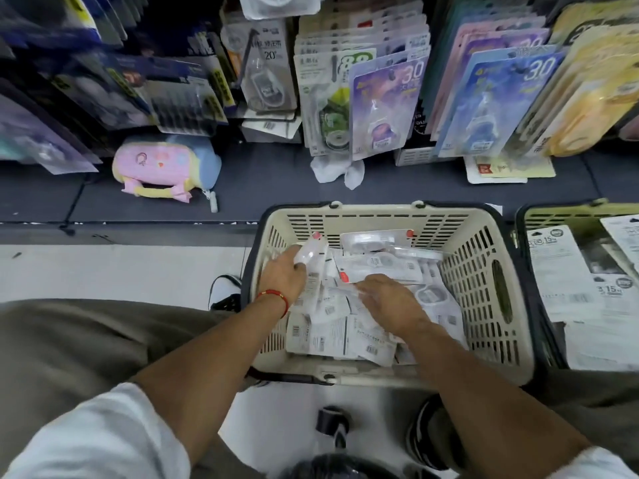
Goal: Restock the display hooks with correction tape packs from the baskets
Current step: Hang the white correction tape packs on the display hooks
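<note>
A beige plastic basket sits on the floor, filled with several white correction tape packs. Both my hands are inside it. My left hand, with a red string on the wrist, grips a small stack of packs at the basket's left side. My right hand lies palm down on the loose packs in the middle, fingers spread. Above, display hooks hold rows of hanging packs, among them purple ones and blue ones.
A second, green basket with larger packs stands to the right. A pink and blue plush pouch and crumpled white wrapping lie on the dark bottom shelf. My knees and shoes flank the beige basket.
</note>
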### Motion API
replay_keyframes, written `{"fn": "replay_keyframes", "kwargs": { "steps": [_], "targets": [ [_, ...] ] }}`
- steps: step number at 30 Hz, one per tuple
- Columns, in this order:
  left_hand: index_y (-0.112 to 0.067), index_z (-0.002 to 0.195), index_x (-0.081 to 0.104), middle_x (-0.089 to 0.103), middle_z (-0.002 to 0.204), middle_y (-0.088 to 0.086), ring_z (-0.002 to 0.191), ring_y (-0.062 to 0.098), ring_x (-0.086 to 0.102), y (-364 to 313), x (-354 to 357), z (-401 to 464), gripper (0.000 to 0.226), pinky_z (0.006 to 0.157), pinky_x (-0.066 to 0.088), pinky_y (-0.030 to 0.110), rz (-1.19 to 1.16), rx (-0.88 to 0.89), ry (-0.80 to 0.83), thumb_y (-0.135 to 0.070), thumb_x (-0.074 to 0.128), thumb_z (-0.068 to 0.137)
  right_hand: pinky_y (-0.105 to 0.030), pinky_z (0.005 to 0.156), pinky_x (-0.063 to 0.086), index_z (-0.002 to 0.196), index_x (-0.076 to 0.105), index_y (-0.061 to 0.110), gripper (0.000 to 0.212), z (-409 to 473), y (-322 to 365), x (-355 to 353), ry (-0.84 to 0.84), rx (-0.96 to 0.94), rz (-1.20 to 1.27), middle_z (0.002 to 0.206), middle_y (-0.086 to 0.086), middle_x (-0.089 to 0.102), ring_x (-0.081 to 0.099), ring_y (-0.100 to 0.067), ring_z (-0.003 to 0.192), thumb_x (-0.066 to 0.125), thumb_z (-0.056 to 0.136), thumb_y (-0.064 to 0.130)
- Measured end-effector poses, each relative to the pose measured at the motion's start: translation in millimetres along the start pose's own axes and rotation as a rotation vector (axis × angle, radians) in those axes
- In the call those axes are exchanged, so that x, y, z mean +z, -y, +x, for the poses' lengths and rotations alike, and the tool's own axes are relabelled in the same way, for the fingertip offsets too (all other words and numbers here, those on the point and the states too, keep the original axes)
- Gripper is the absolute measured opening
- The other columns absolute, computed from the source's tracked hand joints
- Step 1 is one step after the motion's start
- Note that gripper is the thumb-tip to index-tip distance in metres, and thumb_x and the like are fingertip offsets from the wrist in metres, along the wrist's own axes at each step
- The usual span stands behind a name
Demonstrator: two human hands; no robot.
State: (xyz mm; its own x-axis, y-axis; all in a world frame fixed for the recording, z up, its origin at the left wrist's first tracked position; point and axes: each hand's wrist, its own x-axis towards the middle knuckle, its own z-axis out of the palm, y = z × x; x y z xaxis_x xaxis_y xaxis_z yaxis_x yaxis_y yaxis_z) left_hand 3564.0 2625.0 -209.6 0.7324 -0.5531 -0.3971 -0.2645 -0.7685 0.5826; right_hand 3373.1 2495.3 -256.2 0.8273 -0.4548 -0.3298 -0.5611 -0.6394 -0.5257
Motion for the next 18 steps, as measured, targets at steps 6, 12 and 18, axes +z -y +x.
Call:
{"fn": "replay_keyframes", "kwargs": {
  "steps": [6, 12, 18],
  "targets": [
    [-0.028, 0.104, 0.070, 0.064, 0.091, 0.004, 0.078, 0.020, 0.056, -25, -25, -9, 0.034, 0.066, 0.045, 0.025, -0.603, -0.216, -0.145, -0.007, 0.044, 0.098, -0.042, 0.093, 0.051, 0.119, 0.070, 0.008, 0.024, -2, 5, -47, -0.311, 0.280, 0.571, 0.112, -0.013, 0.070, 0.066, -0.026, 0.098, 0.053, 0.109, 0.022],
    [-0.011, 0.145, 0.059, 0.066, 0.137, 0.017, 0.125, 0.041, 0.063, -45, -20, -30, 0.047, 0.114, 0.043, 0.066, -1.201, -0.264, 0.531, -0.018, 0.059, 0.099, -0.012, 0.050, 0.049, 0.100, 0.065, 0.013, 0.013, 16, 54, -52, -0.322, 0.269, 0.841, 0.087, 0.007, 0.064, 0.060, -0.004, 0.074, 0.059, 0.106, 0.022],
    [-0.029, 0.144, 0.054, 0.070, 0.137, 0.012, 0.124, 0.041, 0.067, -22, -19, -30, 0.056, 0.098, 0.051, 0.074, -1.071, -0.251, 0.415, -0.004, 0.071, 0.097, -0.019, 0.070, 0.048, 0.099, 0.067, 0.021, 0.016, 23, 41, -34, -0.380, 0.163, 0.586, 0.092, 0.008, 0.069, 0.065, -0.007, 0.084, 0.058, 0.107, 0.031]
  ]
}}
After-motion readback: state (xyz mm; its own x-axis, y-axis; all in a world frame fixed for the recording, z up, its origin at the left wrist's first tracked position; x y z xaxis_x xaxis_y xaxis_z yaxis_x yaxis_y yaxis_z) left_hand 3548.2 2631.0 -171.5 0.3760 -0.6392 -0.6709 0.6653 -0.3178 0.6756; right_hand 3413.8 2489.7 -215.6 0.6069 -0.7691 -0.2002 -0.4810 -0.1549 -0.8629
